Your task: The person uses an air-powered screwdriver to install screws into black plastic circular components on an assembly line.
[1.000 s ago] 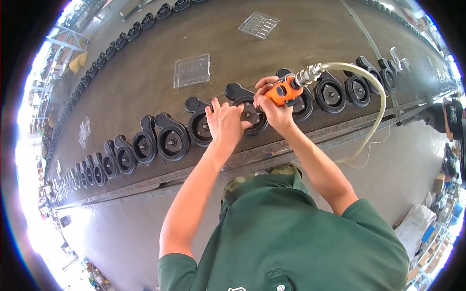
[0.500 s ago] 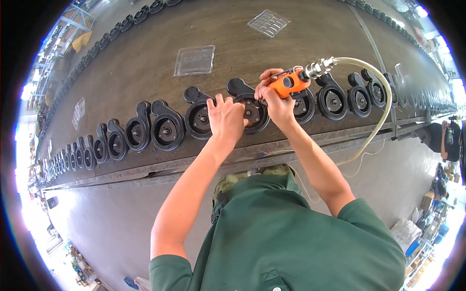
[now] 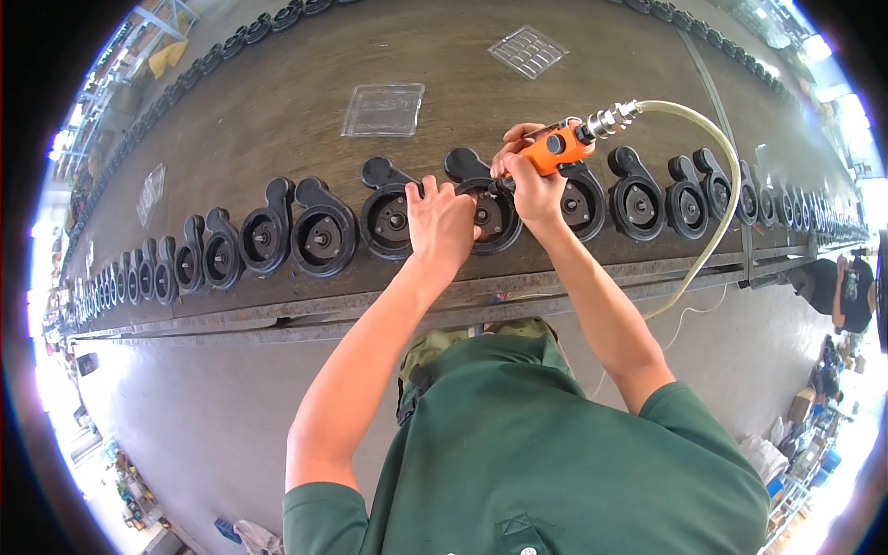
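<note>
My right hand [image 3: 536, 188] is closed around an orange air-powered driver [image 3: 548, 151], and its clear hose [image 3: 710, 128] runs off to the right from metal fittings. The driver's dark tip points left, down into a black round housing [image 3: 499, 222] with a short rounded arm at its top. On the left side of that same housing sits my left hand [image 3: 441, 225], thumb and fingers curled over its rim close to the tip. Those fingers partly cover the housing's inside, so whether a screw is there cannot be made out. Another black housing [image 3: 384, 220] lies just left of my left hand.
Similar housings, such as one on the right [image 3: 638, 205], line the near edge of the brown table [image 3: 277, 120]. Two clear plastic trays [image 3: 383, 110] [image 3: 527, 52] lie farther back. More housings run along the far edge. A person [image 3: 853, 291] is at the far right.
The view has shifted slightly. Both hands stay at the same housing, with the driver still in my right hand and its tip at the housing.
</note>
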Available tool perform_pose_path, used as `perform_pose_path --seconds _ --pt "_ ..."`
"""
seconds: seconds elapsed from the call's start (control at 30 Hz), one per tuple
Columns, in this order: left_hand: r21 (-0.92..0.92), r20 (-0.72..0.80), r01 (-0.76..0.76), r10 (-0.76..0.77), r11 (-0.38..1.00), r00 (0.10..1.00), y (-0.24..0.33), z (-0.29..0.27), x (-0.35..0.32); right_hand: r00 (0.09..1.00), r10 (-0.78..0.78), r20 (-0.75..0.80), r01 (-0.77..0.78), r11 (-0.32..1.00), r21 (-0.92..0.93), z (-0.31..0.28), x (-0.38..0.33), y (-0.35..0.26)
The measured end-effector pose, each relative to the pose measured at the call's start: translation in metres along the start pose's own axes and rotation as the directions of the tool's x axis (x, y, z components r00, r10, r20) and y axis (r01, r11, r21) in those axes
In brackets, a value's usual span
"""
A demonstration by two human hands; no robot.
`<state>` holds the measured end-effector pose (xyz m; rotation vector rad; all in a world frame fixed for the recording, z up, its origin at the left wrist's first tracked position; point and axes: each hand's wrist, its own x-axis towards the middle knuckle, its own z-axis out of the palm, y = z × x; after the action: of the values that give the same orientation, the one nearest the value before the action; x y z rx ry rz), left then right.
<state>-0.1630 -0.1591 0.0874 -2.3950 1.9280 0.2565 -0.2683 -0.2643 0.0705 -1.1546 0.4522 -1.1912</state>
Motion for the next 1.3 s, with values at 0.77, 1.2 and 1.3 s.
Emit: perform_pose_path --seconds 0.77,1.2,1.3 --pt "-0.095 -0.106 -0.015 0.005 0.995 0.994 -0.003 0.007 -0.004 0.991 0.0 0.133 0.012 0.996 -0.09 0.015 0.008 0.013" --pt "-0.019 -0.021 -0.016 0.016 1.0 1.0 -0.004 -0.001 0.002 0.983 0.041 0.178 0.004 0.969 -0.248 0.017 0.009 0.01" --pt "-0.046 -0.051 -0.013 0.011 0.999 0.999 -0.005 -0.002 -0.001 0.985 0.008 0.17 0.038 0.965 -0.26 0.014 0.007 0.009"
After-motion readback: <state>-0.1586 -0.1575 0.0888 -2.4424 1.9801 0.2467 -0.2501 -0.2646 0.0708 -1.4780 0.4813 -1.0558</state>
